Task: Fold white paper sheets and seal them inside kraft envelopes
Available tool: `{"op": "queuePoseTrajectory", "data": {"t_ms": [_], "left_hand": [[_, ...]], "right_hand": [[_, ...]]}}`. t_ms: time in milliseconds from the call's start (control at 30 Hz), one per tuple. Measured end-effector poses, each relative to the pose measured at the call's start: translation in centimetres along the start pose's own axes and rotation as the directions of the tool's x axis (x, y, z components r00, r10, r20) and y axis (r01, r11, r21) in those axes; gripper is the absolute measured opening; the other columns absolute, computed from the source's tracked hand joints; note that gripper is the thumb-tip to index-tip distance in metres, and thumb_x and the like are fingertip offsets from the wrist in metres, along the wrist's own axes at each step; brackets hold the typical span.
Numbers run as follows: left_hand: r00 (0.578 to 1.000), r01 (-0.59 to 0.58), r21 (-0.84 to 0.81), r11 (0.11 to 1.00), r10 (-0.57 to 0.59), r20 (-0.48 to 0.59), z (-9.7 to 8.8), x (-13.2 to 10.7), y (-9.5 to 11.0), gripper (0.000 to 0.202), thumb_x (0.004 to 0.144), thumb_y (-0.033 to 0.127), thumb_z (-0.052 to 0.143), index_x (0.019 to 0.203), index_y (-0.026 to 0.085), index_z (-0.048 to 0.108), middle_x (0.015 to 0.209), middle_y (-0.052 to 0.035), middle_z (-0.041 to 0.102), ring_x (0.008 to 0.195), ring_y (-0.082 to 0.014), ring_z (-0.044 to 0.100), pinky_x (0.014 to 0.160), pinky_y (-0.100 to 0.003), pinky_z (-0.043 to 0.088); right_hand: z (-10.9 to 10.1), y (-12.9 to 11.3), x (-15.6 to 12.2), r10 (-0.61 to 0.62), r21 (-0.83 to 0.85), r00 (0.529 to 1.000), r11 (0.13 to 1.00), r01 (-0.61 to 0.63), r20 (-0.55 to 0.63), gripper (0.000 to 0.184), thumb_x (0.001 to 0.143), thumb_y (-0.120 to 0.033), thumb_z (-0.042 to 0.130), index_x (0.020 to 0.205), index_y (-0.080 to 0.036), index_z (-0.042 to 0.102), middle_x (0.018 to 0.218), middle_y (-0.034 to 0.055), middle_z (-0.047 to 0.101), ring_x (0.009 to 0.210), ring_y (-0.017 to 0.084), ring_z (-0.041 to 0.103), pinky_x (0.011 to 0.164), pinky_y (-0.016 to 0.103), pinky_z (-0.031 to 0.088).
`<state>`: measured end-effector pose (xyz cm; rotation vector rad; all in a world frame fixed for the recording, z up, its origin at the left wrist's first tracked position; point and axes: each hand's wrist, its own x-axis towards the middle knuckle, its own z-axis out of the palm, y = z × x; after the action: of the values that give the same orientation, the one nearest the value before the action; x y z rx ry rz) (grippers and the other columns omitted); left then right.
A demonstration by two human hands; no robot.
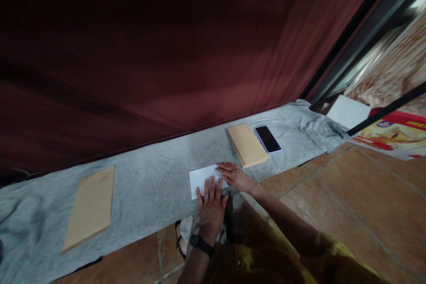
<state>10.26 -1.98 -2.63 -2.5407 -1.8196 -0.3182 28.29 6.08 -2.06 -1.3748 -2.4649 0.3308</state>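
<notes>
A white sheet of paper (199, 178), small and rectangular, lies flat on the grey cloth near its front edge. My left hand (211, 206), with a dark band on the wrist, rests palm down on the paper, fingers spread. On the paper's right end lies my right hand (237, 177), its fingers stretched out flat and pointing left. Just beyond the right hand sits a stack of brown envelopes (248, 144). Farther left is another brown envelope pile (90, 202), apart from both hands.
A phone (268, 139) with a dark screen lies right of the envelope stack. Grey cloth (149, 186) covers the long, narrow surface. Behind it hangs a dark red curtain (199, 75). A colourful box (396, 133) and a white panel (349, 111) are at the right, near the tiled floor (359, 191).
</notes>
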Motion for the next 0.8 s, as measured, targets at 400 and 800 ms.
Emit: {"op": "queuePoseTrajectory", "data": {"t_ms": [400,800], "left_hand": [[0.998,-0.049,-0.012,0.999,0.050,0.026,0.1,-0.5,1.3,0.051,0.099,0.043,0.048,0.149,0.032,0.048,0.162,-0.0087,0.038,0.152,-0.0368,0.027,0.120,-0.073,0.015],[0.997,-0.082,0.026,0.996,0.082,-0.004,0.0,-2.5,-0.1,0.065,0.097,0.038,0.051,0.158,0.022,0.032,0.166,-0.0139,0.029,0.154,-0.0292,0.026,0.124,-0.058,0.024]], "right_hand": [[0.3,-0.1,0.1,0.026,0.062,1.000,0.998,-0.026,-0.011,0.044,0.100,-0.016,0.048,0.143,-0.021,0.057,0.153,0.0066,0.051,0.142,0.018,0.046,0.119,0.040,0.035],[0.7,-2.2,-0.3,0.056,-0.104,0.996,0.992,-0.064,-0.076,0.047,0.100,-0.018,0.044,0.146,-0.018,0.054,0.153,0.0082,0.051,0.142,0.021,0.045,0.123,0.044,0.030]]}}
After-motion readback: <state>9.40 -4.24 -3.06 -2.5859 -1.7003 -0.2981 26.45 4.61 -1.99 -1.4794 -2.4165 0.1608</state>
